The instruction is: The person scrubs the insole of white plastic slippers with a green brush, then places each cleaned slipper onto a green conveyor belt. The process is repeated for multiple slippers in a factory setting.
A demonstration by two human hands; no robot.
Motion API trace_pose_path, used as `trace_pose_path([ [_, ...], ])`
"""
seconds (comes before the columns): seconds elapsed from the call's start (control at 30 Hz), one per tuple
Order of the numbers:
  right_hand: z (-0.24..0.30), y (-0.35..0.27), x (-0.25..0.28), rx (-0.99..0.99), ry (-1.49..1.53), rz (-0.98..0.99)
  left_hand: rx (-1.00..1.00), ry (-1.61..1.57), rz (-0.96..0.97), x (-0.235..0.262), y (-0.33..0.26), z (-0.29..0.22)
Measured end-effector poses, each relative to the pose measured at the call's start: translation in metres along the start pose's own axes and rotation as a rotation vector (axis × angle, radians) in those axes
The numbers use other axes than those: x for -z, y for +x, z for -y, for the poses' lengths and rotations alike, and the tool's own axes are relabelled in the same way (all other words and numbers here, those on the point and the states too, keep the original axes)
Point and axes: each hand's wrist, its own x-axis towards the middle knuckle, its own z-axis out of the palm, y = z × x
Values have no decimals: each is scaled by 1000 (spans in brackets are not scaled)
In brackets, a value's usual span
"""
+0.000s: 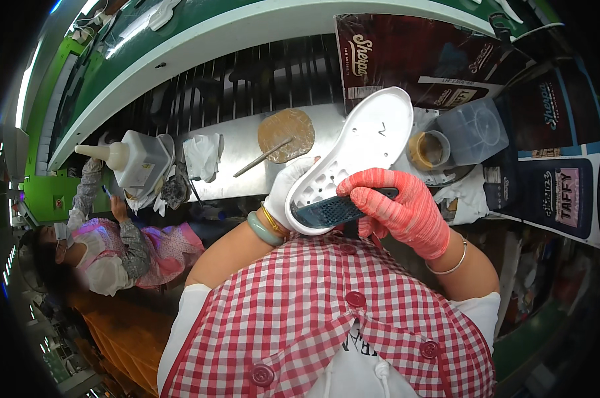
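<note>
A white shoe sole point(374, 136) slants up and to the right in front of my chest, its heel end closest to me. Several hollows show in its heel half. My left hand point(288, 189), in a white glove, grips the sole's left edge, with most of the fingers hidden behind it. In a red knit glove, my right hand point(399, 209) pinches a dark blue-green textured pad point(333, 211) between thumb and fingers. The pad lies over the heel of the sole; whether it is seated there I cannot tell.
Beyond the sole, a metal ledge point(230, 169) carries a brown disc point(287, 132) with a stick across it. A white bottle point(137, 159) stands left; a small cup point(429, 149) and clear container point(476, 132) stand right. Slatted rollers run behind. A co-worker point(124, 255) is at left.
</note>
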Motion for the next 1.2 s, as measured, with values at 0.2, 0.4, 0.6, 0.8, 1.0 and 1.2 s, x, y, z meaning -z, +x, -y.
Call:
trace_pose_path([
  [0.2, 23, 5, -3, -187, -117, 101, 205, -25, 86, 20, -2, -11],
  [0.4, 27, 6, -2, -150, -179, 135, 332, 128, 52, -14, -7, -20],
  [0.6, 37, -3, 10, -145, -273, 95, 355, 263, -18, -14, -10, -27],
  [0.8, 16, -18, 46, -119, -356, -111, 277, 356, -180, -14, -12, -30],
  [1.0, -39, -25, 103, 348, -30, -740, -88, 574, 61, 36, -2, -36],
  [1.2, -113, -8, 160, 328, -61, -1094, -362, 707, -48, 20, 10, -18],
])
